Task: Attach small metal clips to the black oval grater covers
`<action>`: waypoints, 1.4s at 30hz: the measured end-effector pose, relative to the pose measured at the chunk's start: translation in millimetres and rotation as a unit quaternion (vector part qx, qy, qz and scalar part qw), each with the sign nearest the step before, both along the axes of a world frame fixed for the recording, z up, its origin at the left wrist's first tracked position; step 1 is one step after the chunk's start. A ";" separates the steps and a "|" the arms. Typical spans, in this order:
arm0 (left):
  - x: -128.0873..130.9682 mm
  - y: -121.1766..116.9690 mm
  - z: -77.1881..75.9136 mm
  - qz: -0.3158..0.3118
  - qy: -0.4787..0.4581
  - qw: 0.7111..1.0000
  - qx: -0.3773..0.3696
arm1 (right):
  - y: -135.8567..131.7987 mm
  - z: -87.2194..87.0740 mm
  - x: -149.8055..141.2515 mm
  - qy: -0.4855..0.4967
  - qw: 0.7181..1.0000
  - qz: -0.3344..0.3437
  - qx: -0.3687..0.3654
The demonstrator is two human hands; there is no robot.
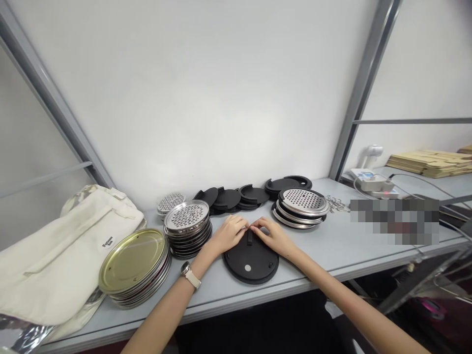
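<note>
Both hands are drawn in close, the left hand point(230, 232) and the right hand point(272, 236) meeting with bunched, narrowed fingertips at the far edge of a black disc point(250, 260) that lies flat on the table point(236, 295) near its front edge; the fingers cover the spot, so I can't tell whether they grip the rim or some small part there. From the left, a cream bag point(73, 250) lies beside a stack of round plates with a gold top point(134, 260), which looks untouched. Next comes a tall stack of perforated metal discs point(187, 216), with a smaller perforated pile point(170, 202) behind it; with no black piece visible on their tops, I'd count these as waiting. Along the wall, black discs with raised part-rims point(226, 199) overlap in a row, seemingly not yet fitted to anything. The disc at the hands shows a tab and a pale round spot, and seems midway through handling. To its right, a short stack pairs perforated metal with black edging point(302, 201), perhaps the finished share, smaller than what remains. Beyond it lie loose little metal pieces point(336, 204), probably unused.
</note>
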State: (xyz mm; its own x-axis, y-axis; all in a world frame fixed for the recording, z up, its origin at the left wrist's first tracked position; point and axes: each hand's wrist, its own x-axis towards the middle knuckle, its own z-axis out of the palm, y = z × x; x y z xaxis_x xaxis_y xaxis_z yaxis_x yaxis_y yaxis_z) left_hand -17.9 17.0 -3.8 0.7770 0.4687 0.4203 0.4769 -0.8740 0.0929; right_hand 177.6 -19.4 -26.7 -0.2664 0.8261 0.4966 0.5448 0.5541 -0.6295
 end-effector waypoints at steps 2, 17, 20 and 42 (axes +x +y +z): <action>0.1 -0.6 1.0 -0.004 0.008 1.000 0.005 | -0.4 0.2 -0.4 -0.002 1.000 -0.002 0.005; 0.0 -0.5 0.4 -0.019 -0.047 0.996 -0.069 | 2.4 -1.7 0.5 0.008 1.000 0.013 -0.013; 1.2 0.2 -0.4 -0.020 -0.078 0.992 -0.099 | 4.7 -5.6 1.7 0.013 1.000 0.010 -0.021; 1.5 2.0 -4.2 -0.004 -0.046 0.994 -0.096 | 9.6 -11.9 1.7 0.021 0.999 -0.008 -0.033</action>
State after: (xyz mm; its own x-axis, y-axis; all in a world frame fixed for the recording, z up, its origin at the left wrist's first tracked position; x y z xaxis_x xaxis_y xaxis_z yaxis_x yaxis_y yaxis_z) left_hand -16.5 18.9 -8.1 0.7441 0.5403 0.3930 0.4513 -0.8402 0.3006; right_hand 179.2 -9.7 -38.6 -0.2328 0.8615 0.4513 0.5262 0.5019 -0.6865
